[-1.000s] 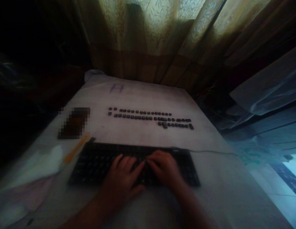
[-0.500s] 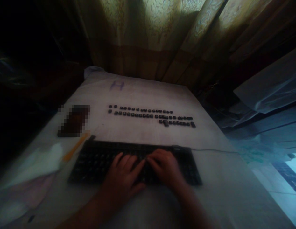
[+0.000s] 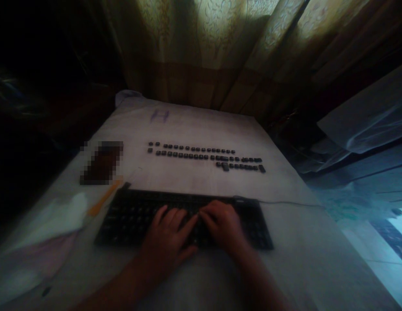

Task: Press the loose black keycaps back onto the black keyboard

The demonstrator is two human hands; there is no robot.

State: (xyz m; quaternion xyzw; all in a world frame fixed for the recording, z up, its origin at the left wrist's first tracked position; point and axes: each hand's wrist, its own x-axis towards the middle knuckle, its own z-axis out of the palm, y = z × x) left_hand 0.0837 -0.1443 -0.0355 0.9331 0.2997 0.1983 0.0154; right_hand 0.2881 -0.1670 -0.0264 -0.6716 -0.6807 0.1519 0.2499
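Observation:
A black computer keyboard (image 3: 123, 220) lies across the near part of the table, its long side facing me. My left hand (image 3: 168, 235) rests palm down on the middle of it, fingers spread, with the index fingertip close to my right fingers. Just to the right, my right hand (image 3: 222, 224) has its thumb and fingers pinched together over the keys. Whatever is between those fingertips, if anything, is too dark and small to make out. Beyond the keyboard, several loose black keycaps (image 3: 185, 156) are laid out in three rows on the tabletop.
At the left are a pixelated dark object (image 3: 102, 164), an orange strip-like tool (image 3: 105, 198) and a white and pink cloth (image 3: 55, 224). A small dark piece (image 3: 46, 292) lies near the front edge. The keyboard cable (image 3: 291, 203) runs right; a curtain (image 3: 194, 52) hangs behind the table (image 3: 201, 125).
The view has shifted very slightly. Both hands stay in nearly the same place on the keyboard, and the rows of keycaps look the same.

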